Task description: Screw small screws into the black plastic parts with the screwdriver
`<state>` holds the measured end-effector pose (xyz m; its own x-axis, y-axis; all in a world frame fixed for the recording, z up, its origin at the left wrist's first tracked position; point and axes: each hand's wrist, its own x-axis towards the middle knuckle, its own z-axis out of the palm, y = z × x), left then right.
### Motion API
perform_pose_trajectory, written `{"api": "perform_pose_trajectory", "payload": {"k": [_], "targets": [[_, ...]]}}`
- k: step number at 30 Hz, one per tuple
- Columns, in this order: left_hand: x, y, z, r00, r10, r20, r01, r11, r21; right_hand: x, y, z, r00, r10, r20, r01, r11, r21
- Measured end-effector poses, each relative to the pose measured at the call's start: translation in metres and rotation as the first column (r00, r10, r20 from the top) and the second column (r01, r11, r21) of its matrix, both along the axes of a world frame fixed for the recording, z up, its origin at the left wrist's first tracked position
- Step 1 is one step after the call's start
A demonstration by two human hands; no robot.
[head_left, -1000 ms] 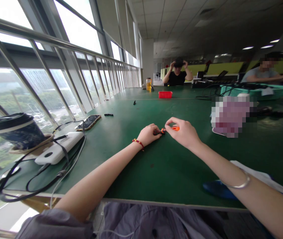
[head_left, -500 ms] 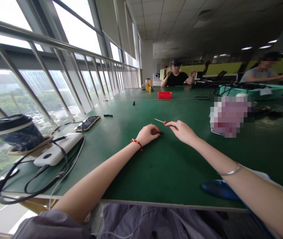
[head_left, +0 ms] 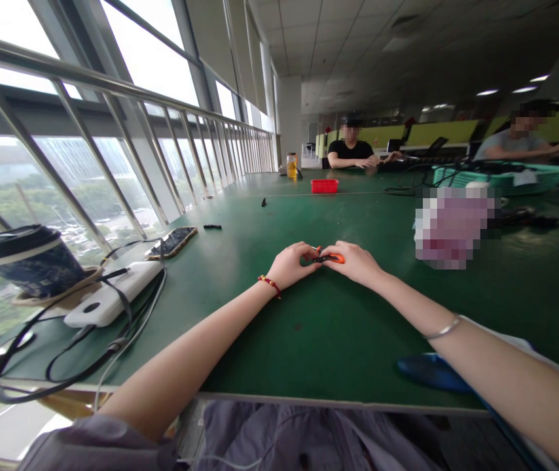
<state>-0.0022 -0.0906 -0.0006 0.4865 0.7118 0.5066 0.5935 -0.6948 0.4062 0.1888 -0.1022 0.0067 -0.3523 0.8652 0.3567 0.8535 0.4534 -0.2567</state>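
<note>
My left hand rests on the green table with its fingers curled round a small black part. My right hand meets it from the right, pinching a small orange-handled screwdriver whose tip points at the black part. Both hands touch each other at the fingertips, about mid-table in front of me.
At the left lie a phone, a white power bank with black cables, and a lidded paper cup. Small black parts and a red tray sit farther back. A blurred pink object is at right. Two people sit at the far end.
My right hand, which had lifted the screwdriver away to the right of the black part, has come back against my left hand. The person at the far end lowered both hands.
</note>
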Motion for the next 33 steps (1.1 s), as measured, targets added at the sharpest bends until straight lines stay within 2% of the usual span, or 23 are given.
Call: {"api": "perform_pose_trajectory", "payload": {"k": [10, 17, 23, 28, 33], "targets": [[-0.001, 0.001, 0.002, 1.000, -0.023, -0.020, 0.022, 0.998, -0.052, 0.001, 0.001, 0.001, 0.998, 0.037, 0.047, -0.038, 0.999, 0.013], [-0.001, 0.002, 0.001, 0.999, -0.034, -0.036, 0.033, 0.999, -0.028, 0.003, 0.002, 0.000, 0.999, 0.035, 0.028, -0.035, 0.999, 0.004], [-0.001, 0.001, 0.002, 0.997, -0.054, -0.061, 0.054, 0.999, -0.010, 0.004, 0.003, 0.000, 0.997, 0.059, 0.058, -0.056, 0.997, -0.053], [0.002, -0.005, 0.004, 0.980, 0.028, -0.197, -0.008, 0.995, 0.103, 0.003, 0.002, 0.000, 0.994, 0.060, 0.092, -0.056, 0.997, -0.051], [0.003, -0.009, 0.009, 0.924, 0.063, -0.377, 0.046, 0.961, 0.274, 0.002, 0.002, 0.000, 0.995, 0.064, 0.082, -0.060, 0.997, -0.054]]}}
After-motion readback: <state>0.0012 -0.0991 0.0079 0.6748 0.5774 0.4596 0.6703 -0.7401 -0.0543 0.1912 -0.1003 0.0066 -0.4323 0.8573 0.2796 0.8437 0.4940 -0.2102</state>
